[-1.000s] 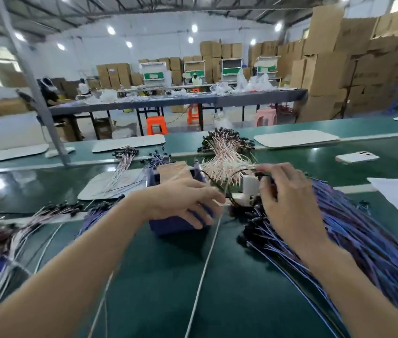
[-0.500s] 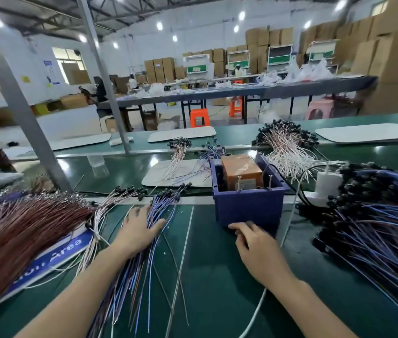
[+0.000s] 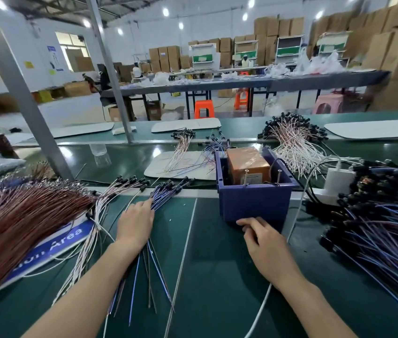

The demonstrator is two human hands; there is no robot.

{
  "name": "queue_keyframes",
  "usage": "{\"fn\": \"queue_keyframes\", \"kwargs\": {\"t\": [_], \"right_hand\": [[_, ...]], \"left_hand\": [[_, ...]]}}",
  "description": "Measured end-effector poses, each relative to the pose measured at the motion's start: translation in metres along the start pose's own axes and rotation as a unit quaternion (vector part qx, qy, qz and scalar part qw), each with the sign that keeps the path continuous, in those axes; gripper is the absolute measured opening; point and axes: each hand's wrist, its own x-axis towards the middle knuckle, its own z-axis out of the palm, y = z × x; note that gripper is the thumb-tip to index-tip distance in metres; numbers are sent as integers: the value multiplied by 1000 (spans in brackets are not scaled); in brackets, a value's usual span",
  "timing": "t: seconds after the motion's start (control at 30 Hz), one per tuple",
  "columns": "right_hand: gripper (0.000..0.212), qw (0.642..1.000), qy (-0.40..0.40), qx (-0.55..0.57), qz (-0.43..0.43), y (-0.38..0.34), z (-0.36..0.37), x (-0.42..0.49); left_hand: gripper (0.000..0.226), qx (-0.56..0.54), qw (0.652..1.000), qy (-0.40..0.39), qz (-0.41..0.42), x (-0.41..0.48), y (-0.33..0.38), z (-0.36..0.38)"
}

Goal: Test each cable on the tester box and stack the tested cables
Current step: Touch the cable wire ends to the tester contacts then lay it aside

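**Station state: left hand on blue stack, right hand at tester box**

The tester box (image 3: 254, 203), a blue open-topped bin, stands upright on the green table (image 3: 217, 276), right of centre; an orange block (image 3: 246, 164) sits inside it; two metal pins (image 3: 246, 177) stand at its near rim.

The left hand (image 3: 135, 223) lies flat, palm down, fingers straight and released, on a fanned stack of blue cables (image 3: 161, 198) left of the box; the black connectors of the stack point far, the bare ends point near. A stack of white cables (image 3: 110, 201) lies just left of the blue stack, touching it; a larger spread of brown cables (image 3: 22, 215) fills the left edge and covers part of a blue sign (image 3: 54, 242).

The right hand (image 3: 266, 242) rests knuckles up at the near foot of the box, fingers curled, fingertips against the box wall; whether it grasps anything cannot be told. A white cord (image 3: 261, 311) runs from the near edge, past that wrist, toward the right side of the box.

A large pile of blue cables (image 3: 388, 228) lies right of the box; a white adapter (image 3: 339, 179) stands between box and pile. Beyond the box lie a white pad (image 3: 183, 164) with loose cables and a pale bundle (image 3: 295, 140) with black connectors.
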Motion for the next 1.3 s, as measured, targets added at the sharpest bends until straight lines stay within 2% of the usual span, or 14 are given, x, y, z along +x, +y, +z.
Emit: {"fn": "queue_keyframes", "kwargs": {"t": [0.13, 0.4, 0.6, 0.7, 0.83, 0.9, 1.0, 1.1, 1.2, 1.27, 1.3], "right_hand": [[27, 1000, 2, 7, 4, 0, 0, 1], [26, 999, 7, 34, 6, 1, 0, 2], [26, 999, 7, 46, 14, 3, 0, 3], [26, 999, 8, 49, 16, 3, 0, 2], [26, 998, 8, 59, 24, 3, -1, 2], [26, 997, 13, 69, 22, 3, -2, 2], [27, 995, 19, 91, 22, 4, -2, 2], [32, 988, 32, 143, 43, 4, -5, 2], [36, 954, 78, 280, 71, -1, -13, -1], [32, 918, 103, 375, 81, -5, -20, -2], [26, 900, 97, 417, 85, -7, -26, -2]], "left_hand": [[38, -22, 1000, 14, -6, 0, -1, 0], [33, -202, 978, 18, -45, 4, 2, -6], [33, -175, 972, -57, -148, 28, 1, -14], [43, -184, 963, -62, -186, 34, 5, -14], [40, -243, 936, 0, -254, 35, 7, -13], [40, -297, 910, 39, -285, 33, 7, -13], [27, -368, 871, 116, -305, 27, 10, -27], [19, -482, 824, 201, -221, 17, 31, -59], [15, -572, 787, 212, -94, -6, 69, -97], [15, -589, 787, 182, -9, -29, 98, -111], [13, -575, 800, 166, 40, -43, 115, -111]]}}
